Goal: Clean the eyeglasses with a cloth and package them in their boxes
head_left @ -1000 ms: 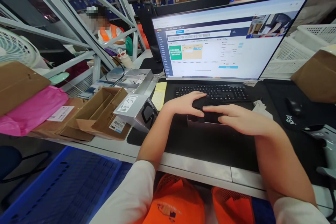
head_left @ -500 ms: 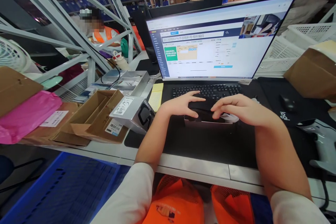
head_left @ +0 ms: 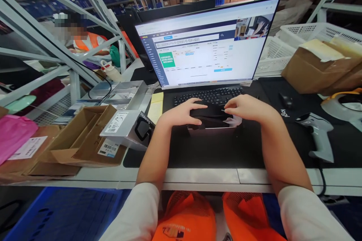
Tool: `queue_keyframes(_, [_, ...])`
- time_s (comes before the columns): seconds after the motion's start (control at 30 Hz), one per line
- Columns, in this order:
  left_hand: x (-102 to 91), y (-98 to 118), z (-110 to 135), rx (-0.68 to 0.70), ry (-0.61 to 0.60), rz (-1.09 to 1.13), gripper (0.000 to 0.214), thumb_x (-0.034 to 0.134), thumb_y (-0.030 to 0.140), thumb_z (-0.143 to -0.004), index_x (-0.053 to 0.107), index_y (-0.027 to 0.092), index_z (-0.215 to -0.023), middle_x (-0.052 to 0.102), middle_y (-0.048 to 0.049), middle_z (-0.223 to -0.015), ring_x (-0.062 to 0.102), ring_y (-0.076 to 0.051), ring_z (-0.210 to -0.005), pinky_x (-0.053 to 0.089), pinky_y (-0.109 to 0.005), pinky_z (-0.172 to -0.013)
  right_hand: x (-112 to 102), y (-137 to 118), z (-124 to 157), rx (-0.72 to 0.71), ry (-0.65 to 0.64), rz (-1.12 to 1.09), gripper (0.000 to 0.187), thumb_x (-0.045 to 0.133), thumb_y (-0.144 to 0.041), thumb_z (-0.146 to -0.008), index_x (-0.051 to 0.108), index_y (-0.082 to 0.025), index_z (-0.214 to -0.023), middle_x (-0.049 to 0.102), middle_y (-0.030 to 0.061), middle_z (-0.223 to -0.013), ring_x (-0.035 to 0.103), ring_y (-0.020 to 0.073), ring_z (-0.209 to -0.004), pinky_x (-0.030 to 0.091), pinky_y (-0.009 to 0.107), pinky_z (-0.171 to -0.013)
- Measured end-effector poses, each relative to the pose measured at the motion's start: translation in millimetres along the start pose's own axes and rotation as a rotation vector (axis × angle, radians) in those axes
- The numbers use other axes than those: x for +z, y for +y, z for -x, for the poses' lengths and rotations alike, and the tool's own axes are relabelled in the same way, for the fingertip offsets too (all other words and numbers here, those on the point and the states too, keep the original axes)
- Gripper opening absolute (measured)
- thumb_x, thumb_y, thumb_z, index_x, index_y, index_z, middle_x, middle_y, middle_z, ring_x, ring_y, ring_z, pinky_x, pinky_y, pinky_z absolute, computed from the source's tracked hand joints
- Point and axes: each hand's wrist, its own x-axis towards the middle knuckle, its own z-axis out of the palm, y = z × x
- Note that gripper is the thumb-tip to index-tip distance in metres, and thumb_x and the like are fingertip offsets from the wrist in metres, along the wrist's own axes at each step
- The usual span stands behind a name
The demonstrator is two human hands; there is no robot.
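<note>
A low black package (head_left: 209, 112), with small white lettering at its right, lies on the dark desk mat in front of the keyboard (head_left: 209, 96). My left hand (head_left: 183, 113) rests at its left end, fingers stretched out and thumb apart along the front. My right hand (head_left: 240, 108) has its fingertips pinched together at the package's right upper edge. Crumpled clear plastic (head_left: 234, 121) shows beneath those fingers. What exactly the right fingertips grip is hidden.
A monitor (head_left: 198, 56) stands behind the keyboard. Left are a silver box (head_left: 121, 130), an open cardboard box (head_left: 82, 135) and yellow notepaper (head_left: 155, 107). On the right are a mouse (head_left: 286, 100), a barcode scanner (head_left: 318, 135) and brown cartons (head_left: 313, 67). People sit beyond.
My right hand has come down onto the package's right edge, its fingers closing from apart to a pinch. My left hand stays spread at the left end. The view has swung right.
</note>
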Motion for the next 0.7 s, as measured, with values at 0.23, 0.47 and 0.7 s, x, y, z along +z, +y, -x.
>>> queue_keyframes(0.23, [-1.7, 2, 1, -0.032, -0.007, 0.01, 0.076, 0.078, 0.05, -0.076, 0.054, 0.034, -0.146, 0.03, -0.0051, -0.164, 0.028, -0.031, -0.153, 0.024, -0.045, -0.128, 20, -19, -7, 0.066, -0.119, 0.23, 0.021, 0.063, -0.031, -0.076, 0.079, -0.025, -0.088, 0.075, 0.0043, -0.08, 0.068, 0.0217, -0.074, 0.043, 0.029, -0.061])
queue_keyframes(0.47, [-1.0, -1, -1, -0.017, 0.0, 0.012, 0.078, 0.077, 0.051, -0.076, 0.052, 0.032, -0.147, 0.032, -0.0056, -0.163, 0.03, -0.03, -0.153, 0.023, -0.043, -0.128, 30, -23, -3, 0.105, -0.09, 0.313, 0.024, 0.06, -0.021, -0.075, 0.078, -0.024, -0.091, 0.076, 0.0094, -0.097, 0.07, 0.0272, -0.086, 0.044, 0.031, -0.063])
queue_keyframes(0.7, [0.3, -3, -1, -0.006, 0.011, -0.01, 0.078, 0.077, 0.051, -0.077, 0.051, 0.033, -0.148, 0.031, -0.0054, -0.164, 0.032, -0.03, -0.152, 0.024, -0.043, -0.128, 34, -14, 18, 0.14, 0.119, 0.335, 0.03, 0.045, -0.029, -0.093, 0.074, -0.021, -0.096, 0.075, 0.0114, -0.094, 0.069, 0.0268, -0.086, 0.043, 0.033, -0.069])
